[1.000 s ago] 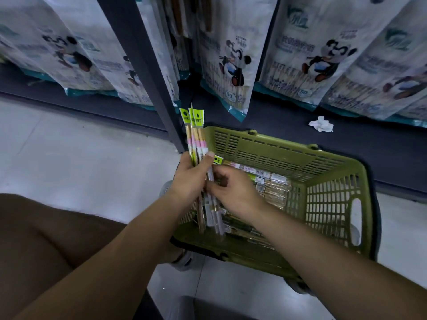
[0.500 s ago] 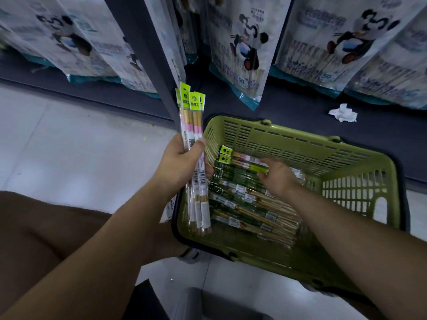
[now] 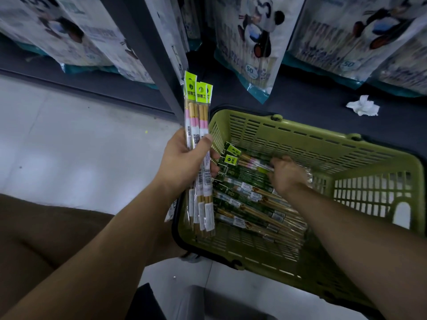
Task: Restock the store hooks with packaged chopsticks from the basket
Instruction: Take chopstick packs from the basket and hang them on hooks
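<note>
The left hand (image 3: 184, 162) is holding a bunch of chopstick packs (image 3: 198, 125) tight, standing them up by the left rim of the green basket (image 3: 323, 135). The right hand (image 3: 286, 174), which was helping with the bunch a second ago, is now reaching down into the basket. Its fingers are touching a pink-banded pack (image 3: 251, 161) on the pile of packs (image 3: 249, 204), but I cannot tell if they are gripping it. So the person is probably adding one more before hanging any up.
</note>
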